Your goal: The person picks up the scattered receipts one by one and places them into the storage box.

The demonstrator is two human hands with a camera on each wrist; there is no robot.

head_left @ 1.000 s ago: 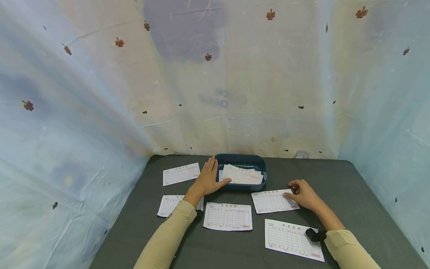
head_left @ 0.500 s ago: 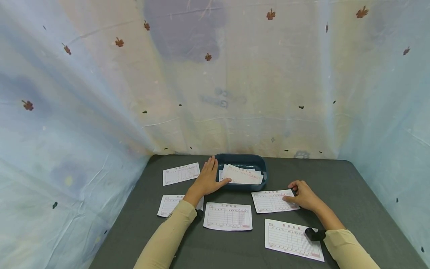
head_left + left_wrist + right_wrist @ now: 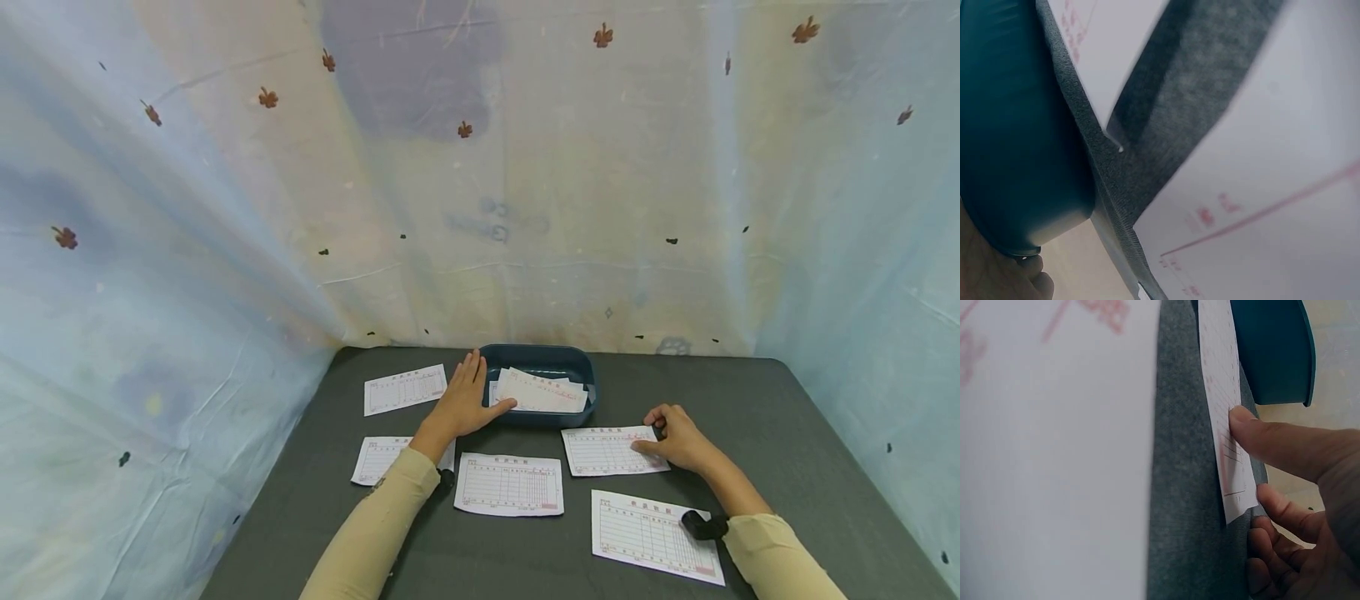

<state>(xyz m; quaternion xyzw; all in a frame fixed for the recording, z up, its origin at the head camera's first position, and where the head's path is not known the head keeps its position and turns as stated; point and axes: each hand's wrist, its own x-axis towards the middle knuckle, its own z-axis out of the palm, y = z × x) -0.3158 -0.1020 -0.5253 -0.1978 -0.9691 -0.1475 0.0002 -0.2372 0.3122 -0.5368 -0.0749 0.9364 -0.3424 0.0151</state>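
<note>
My left hand (image 3: 463, 402) rests against the left rim of a dark blue plastic bin (image 3: 573, 419), fingers outstretched and thumb spread toward its front. Several printed paper slips (image 3: 542, 390) lie inside that bin. My right hand (image 3: 678, 437) is at the right end of a form with a red-lined table (image 3: 600, 454), which lies on the table. In the right wrist view the thumb (image 3: 1244, 419) touches the form's face, and the index fingertip (image 3: 1265, 492) is at its edge, apart from the thumb. Under my right wrist lies another form (image 3: 648, 533).
More forms lie on the dark grey table (image 3: 480, 558): one in the middle (image 3: 510, 485), one partly under my left forearm (image 3: 378, 458), one at the back left (image 3: 405, 390). A patterned curtain (image 3: 525, 183) hangs behind and at both sides.
My right thumb has shifted very slightly on the form's right end. The left hand, the bin and the other forms stay where they were.
</note>
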